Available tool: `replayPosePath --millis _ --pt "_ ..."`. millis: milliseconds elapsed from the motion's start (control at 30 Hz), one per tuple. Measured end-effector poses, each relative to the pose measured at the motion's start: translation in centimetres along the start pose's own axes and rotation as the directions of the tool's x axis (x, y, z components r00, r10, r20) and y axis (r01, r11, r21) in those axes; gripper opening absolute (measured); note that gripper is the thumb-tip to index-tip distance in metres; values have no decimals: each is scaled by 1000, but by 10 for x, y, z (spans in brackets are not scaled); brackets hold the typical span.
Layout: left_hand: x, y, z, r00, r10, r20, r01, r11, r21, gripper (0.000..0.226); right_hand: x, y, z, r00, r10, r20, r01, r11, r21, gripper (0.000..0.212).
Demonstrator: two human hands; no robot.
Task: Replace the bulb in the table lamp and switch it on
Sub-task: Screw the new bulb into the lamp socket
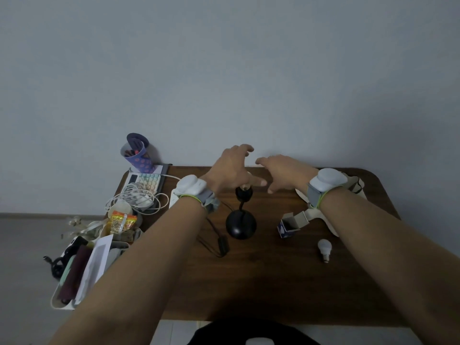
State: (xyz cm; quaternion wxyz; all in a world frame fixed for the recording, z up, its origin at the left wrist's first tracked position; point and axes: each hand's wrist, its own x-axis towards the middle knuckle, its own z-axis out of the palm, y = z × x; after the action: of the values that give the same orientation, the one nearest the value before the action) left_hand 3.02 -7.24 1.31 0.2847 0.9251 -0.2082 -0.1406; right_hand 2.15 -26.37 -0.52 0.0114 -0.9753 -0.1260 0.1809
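Both hands, left [230, 168] and right [283, 170], hover spread and empty above the lamp [241, 220]; a bulb [324, 247] lies near the surface's [261, 282] right edge

Under my arms the worktop [261, 282] is dark wood with a smooth, faintly grained finish. The lamp base [241, 226] looks like glossy black plastic or painted metal; I cannot tell which. The spare bulb [324, 246] has a matt white dome and a metal screw cap. The small box [290, 225] is printed cardboard.
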Motion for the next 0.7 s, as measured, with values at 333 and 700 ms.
replayPosePath --millis 333,700 --pt "35 91 58 965 261 -34 -243 934 262 64 -39 72 34 981 158 -108 -151 986 77 43" --pt "73 127 150 955 198 222 -274 878 392 64 -94 175 95 908 407 -98 -401 913 76 58"
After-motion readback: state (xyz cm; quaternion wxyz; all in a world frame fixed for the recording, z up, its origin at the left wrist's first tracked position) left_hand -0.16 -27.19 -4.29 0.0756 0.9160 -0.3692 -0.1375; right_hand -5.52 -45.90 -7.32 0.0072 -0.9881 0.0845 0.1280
